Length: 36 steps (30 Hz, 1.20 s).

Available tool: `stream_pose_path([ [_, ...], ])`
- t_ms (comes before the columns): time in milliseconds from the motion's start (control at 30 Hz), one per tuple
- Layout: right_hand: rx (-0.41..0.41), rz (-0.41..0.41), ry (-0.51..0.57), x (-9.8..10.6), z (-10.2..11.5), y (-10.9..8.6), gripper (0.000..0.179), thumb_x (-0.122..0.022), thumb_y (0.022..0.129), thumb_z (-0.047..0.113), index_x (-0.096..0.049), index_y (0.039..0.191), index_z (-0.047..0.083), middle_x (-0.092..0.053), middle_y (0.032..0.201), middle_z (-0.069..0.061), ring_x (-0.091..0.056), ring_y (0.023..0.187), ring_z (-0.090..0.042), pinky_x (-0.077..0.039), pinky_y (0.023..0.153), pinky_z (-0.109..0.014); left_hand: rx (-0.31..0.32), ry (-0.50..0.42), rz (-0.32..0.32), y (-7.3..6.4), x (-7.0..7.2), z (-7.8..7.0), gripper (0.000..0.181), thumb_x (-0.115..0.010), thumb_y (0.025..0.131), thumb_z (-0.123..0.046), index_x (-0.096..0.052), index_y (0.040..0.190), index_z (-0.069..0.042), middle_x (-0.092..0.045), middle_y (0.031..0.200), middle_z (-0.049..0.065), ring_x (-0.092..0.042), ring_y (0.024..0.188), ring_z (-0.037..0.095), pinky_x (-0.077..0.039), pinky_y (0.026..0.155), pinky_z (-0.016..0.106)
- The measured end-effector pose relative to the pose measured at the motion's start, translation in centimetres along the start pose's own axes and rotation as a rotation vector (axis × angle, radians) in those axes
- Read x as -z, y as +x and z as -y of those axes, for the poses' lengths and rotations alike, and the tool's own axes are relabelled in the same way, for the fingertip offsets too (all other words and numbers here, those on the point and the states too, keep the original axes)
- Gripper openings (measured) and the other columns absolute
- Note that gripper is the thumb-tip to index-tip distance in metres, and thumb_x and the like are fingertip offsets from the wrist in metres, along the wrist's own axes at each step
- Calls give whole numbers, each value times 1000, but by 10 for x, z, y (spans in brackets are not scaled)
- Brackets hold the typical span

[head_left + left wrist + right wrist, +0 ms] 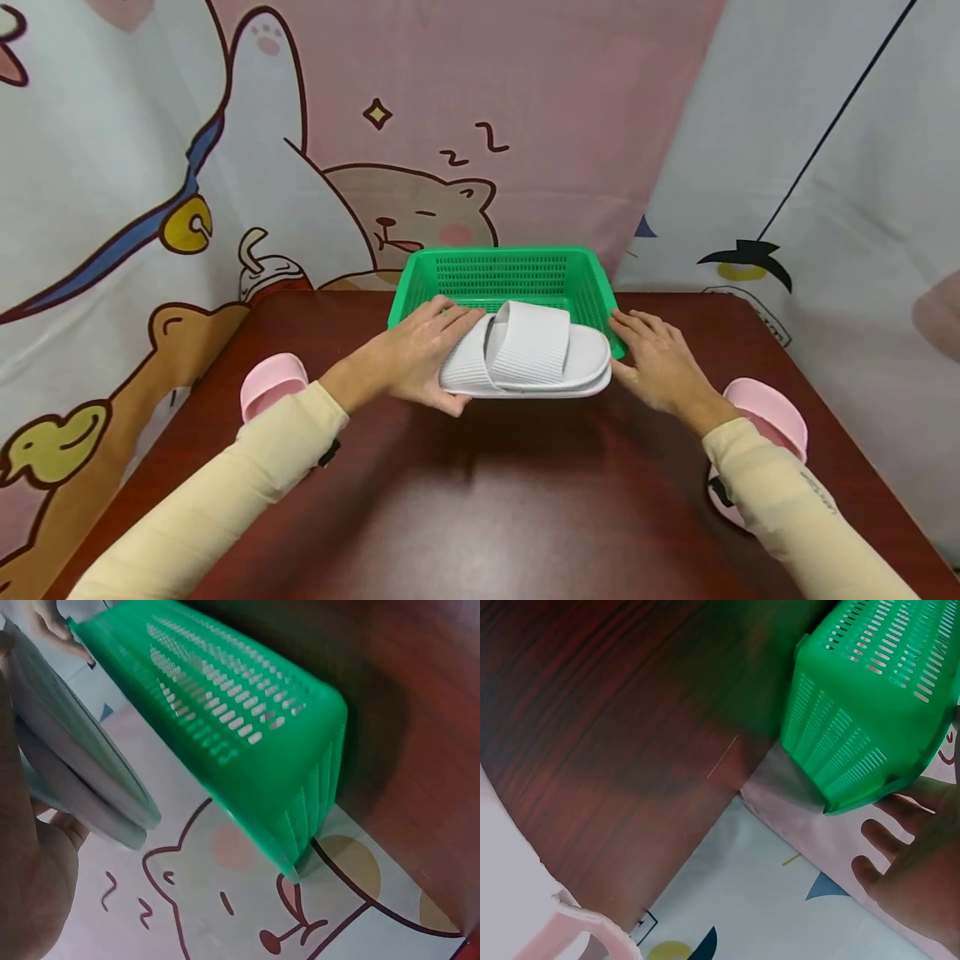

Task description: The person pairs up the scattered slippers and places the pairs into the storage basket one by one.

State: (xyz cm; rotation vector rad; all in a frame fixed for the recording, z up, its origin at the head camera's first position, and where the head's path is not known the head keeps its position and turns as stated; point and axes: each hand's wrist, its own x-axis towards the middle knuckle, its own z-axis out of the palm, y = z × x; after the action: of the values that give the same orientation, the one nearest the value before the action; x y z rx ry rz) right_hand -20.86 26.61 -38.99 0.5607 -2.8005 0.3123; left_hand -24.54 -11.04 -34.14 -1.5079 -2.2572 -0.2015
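Observation:
My left hand (422, 354) grips a pair of white slippers (532, 354) nested together, with ribbed straps, by the left end. The slippers overlap the front of a green plastic basket (491, 258) in the head view; two stacked soles (82, 750) show edge-on in the left wrist view. At the basket's right front corner is my right hand (660, 362), fingers loosely extended at the rim (870, 801) and thumb near the slippers' right end.
Pink slippers (273, 383) lie partly behind my left forearm, and another pink slipper (772, 417) is partly covered by my right sleeve. The dark red-brown table (480, 517) meets a cartoon-printed cloth (585, 108) at its back and sides.

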Motion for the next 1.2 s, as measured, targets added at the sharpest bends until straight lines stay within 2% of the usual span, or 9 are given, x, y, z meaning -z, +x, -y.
stream_pose_path([
  [100, -19, 2, -7, -1, -1, 1, 67, -55, 102, 45, -49, 147, -5, -43, 154, -22, -30, 143, -42, -23, 111, -63, 46, -5, 28, 10, -1, 12, 104, -75, 68, -59, -45, 143, 6, -59, 131, 18, -49, 118, 35, -40, 101, 46],
  [367, -51, -2, -6, -1, -3, 4, 76, -52, 100, 56, -51, 146, -4, -44, 153, -20, -32, 143, -41, -24, 110, -64, 290, -78, 133, 44, -10, 51, 107, -78, 72, -54, -33, 152, 1, -50, 145, 19, -43, 130, 37, -32, 109, 49],
  [500, -55, 12, -28, -4, -1, 1, 76, -51, 100, 57, -52, 145, -3, -45, 153, -20, -33, 142, -41, -25, 110, -64, 397, -97, 225, 54, -27, 66, 104, -79, 77, -53, -30, 153, -1, -50, 144, 20, -41, 130, 38, -32, 109, 48],
  [633, -52, 19, -37, -6, 2, 0, 76, -50, 100, 58, -53, 145, -2, -46, 153, -19, -34, 142, -41, -25, 110, -63, 473, -52, 298, 59, -49, 78, 100, -80, 80, -50, -31, 150, 2, -51, 141, 21, -44, 130, 36, -31, 110, 45],
  [767, -58, 9, -49, -5, 2, 1, 75, -51, 100, 58, -53, 145, -2, -46, 152, -18, -34, 142, -40, -26, 110, -62, 522, -5, 272, 67, -64, 85, 99, -87, 74, -42, -36, 144, 7, -54, 136, 25, -49, 126, 39, -33, 109, 46],
  [867, -61, 2, -50, -4, 2, 2, 76, -51, 100, 58, -53, 145, -2, -46, 152, -18, -34, 141, -40, -26, 110, -63, 562, -28, 242, 73, -69, 86, 101, -92, 71, -35, -37, 144, 8, -53, 137, 26, -47, 125, 44, -35, 108, 48],
  [933, -61, 6, -45, -4, 3, 2, 76, -51, 99, 59, -53, 145, -2, -46, 153, -18, -34, 142, -40, -26, 110, -62, 581, -31, 243, 74, -71, 86, 103, -94, 70, -32, -36, 146, 7, -51, 140, 26, -44, 127, 45, -34, 109, 48],
  [1033, -56, 5, -40, -4, 4, 3, 77, -50, 99, 60, -52, 146, -2, -45, 153, -18, -33, 142, -40, -26, 110, -62, 586, -13, 258, 77, -72, 87, 105, -95, 70, -28, -34, 148, 7, -48, 143, 26, -41, 131, 44, -30, 112, 46],
  [1200, -64, -11, -36, -4, 5, 2, 76, -52, 99, 59, -53, 145, -2, -46, 153, -17, -34, 142, -39, -27, 110, -62, 557, 6, 292, 81, -76, 91, 99, -92, 76, -24, -30, 149, 3, -43, 146, 23, -36, 137, 41, -24, 117, 45],
])
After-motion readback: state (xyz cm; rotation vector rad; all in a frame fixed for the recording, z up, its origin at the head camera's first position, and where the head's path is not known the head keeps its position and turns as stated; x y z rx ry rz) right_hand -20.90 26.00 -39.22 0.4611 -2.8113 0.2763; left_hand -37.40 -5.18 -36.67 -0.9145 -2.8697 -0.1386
